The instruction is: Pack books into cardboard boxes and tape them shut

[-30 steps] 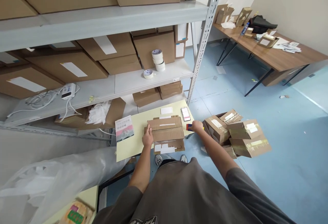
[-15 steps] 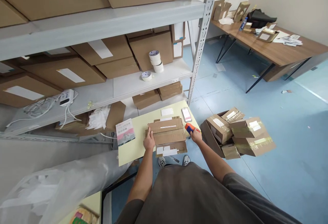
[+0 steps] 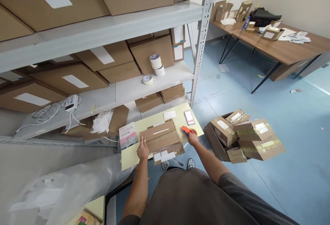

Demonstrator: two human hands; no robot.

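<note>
On the pale yellow table (image 3: 128, 162) lies a cardboard box (image 3: 165, 142), its flap with white labels hanging toward my body. My left hand (image 3: 143, 149) grips the box's left edge, thumb on top; its fingers are partly hidden. My right hand (image 3: 193, 138) is closed around an orange and blue tape dispenser (image 3: 185, 129), just right of the box and apart from it. Part of a tape roll shows beside that hand. A white slip of paper (image 3: 169, 114) and a blurred-out phone-like item (image 3: 189, 117) lie beyond the box. A pink and white printed bag (image 3: 128, 135) lies left of it.
Metal shelving (image 3: 154, 88) with cartons and white tape rolls (image 3: 156, 63) stands close in front. Right of the table, an open carton (image 3: 210, 139) on the floor holds several small boxes. Plastic wrap (image 3: 85, 180) bulges at lower left. A brown desk (image 3: 283, 51) stands back right.
The box has shifted left and turned slightly, with my left hand on its edge. My right hand has moved a little left and toward me with the tape dispenser. The view has shifted slightly.
</note>
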